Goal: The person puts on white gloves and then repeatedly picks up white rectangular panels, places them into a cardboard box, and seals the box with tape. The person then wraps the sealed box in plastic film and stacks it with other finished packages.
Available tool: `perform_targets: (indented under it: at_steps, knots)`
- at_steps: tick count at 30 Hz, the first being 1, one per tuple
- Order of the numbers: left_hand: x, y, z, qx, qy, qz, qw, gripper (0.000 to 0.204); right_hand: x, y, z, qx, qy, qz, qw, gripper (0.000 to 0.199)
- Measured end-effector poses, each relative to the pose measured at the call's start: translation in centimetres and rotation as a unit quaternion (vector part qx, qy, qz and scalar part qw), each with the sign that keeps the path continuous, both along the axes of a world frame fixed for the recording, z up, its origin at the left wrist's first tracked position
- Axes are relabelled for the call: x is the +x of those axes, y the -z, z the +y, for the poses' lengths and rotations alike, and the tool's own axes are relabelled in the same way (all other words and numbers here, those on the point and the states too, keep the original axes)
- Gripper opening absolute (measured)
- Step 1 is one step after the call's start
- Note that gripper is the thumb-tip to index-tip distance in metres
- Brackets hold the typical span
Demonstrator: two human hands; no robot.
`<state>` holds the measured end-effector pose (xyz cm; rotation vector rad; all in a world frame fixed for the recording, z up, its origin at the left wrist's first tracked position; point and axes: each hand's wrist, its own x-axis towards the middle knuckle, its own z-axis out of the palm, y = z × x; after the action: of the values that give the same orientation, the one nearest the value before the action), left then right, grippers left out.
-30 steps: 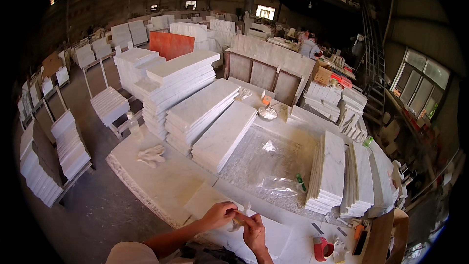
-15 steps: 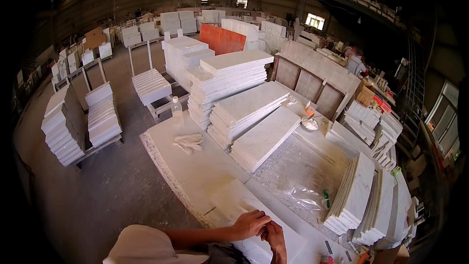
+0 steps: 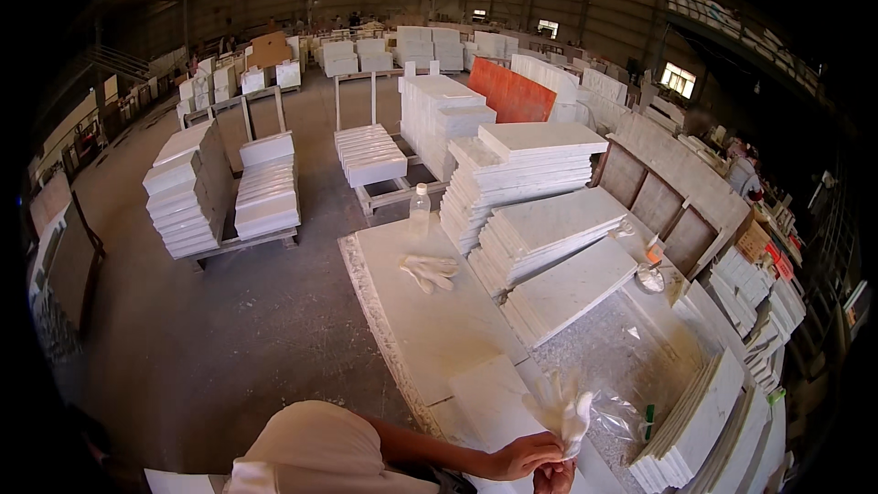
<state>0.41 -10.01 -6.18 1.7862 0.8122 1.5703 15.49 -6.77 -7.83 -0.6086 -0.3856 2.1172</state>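
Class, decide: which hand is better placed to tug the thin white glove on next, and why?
Left: the left hand already pinches the thin white glove at its cuff, while the right hand sits beneath at the opening.

Left hand [image 3: 523, 455] against right hand [image 3: 551, 477]

A cream short sleeve [image 3: 306, 448] covers the left shoulder, loose and softly creased. Below it the forearm [image 3: 430, 453] is bare down to the left hand [image 3: 523, 456]. The right hand [image 3: 554, 477] is bare too.
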Motion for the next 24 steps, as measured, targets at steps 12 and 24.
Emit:
perform_targets:
  at_steps: [12, 24]
  knots:
    - [-0.4, -2.3, 0.4, 0.115, -0.146, 0.104, 0.977, 0.015, -6.0, -2.3, 0.7, -0.009, 0.019, -0.086, 0.996, 0.028]
    - [0.3, 0.4, -1.6, -0.010, -0.097, 0.148, 0.984, 0.015, -7.4, -2.1, 0.5, -0.011, -0.006, -0.089, 0.996, 0.029]
